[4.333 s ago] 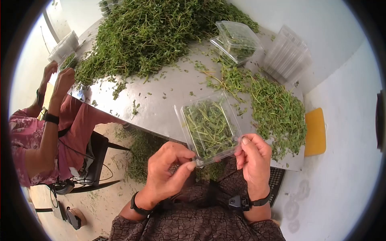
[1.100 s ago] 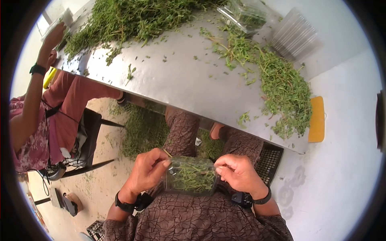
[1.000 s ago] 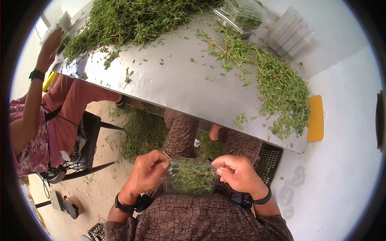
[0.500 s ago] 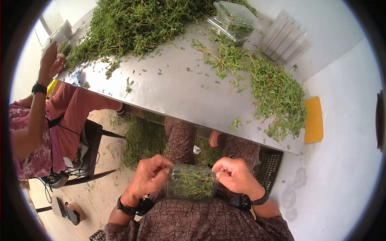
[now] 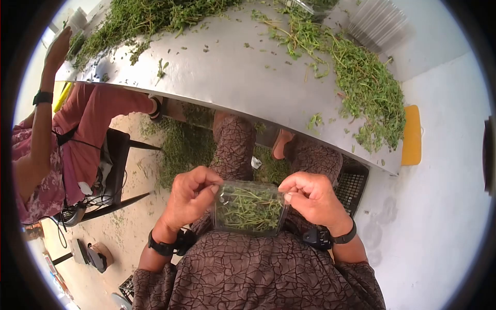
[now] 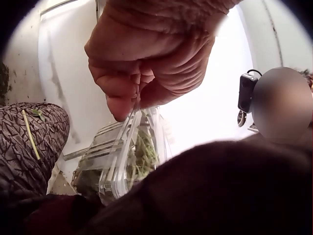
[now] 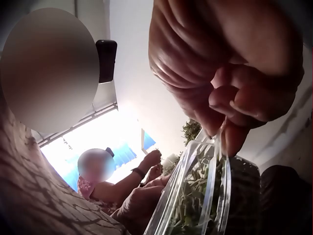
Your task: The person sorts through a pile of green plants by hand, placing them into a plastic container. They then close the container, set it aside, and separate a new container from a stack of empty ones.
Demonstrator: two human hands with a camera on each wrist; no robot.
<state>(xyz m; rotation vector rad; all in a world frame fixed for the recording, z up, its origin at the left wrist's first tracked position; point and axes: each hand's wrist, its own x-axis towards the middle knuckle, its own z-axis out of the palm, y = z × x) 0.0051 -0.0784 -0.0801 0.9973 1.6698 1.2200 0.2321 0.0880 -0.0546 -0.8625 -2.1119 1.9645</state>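
Observation:
A clear plastic clamshell box (image 5: 250, 211) filled with green leafy stems is held up over my lap, its broad side facing me. My left hand (image 5: 190, 199) pinches its upper left corner between thumb and fingers. At the upper right corner my right hand (image 5: 312, 199) pinches the rim the same way. In the left wrist view, the fingertips of the left hand (image 6: 151, 58) meet at the rims of the box (image 6: 142, 152), lid and base edges close together. The right wrist view has the thumb and fingers of the right hand (image 7: 234, 63) on those rims.
Cut greens lie in a large heap (image 5: 155, 18) and a smaller pile (image 5: 367, 93) on the metal table (image 5: 232, 67). Stacked empty clamshells (image 5: 380, 23) stand at the back right, near a yellow board (image 5: 412, 135). Another person (image 5: 44, 155) sits at the left.
From over the table edge, both hands have brought the box back over my lap and tipped it upright. Over the last second their pinch on the corners has stayed, while the head view has shifted.

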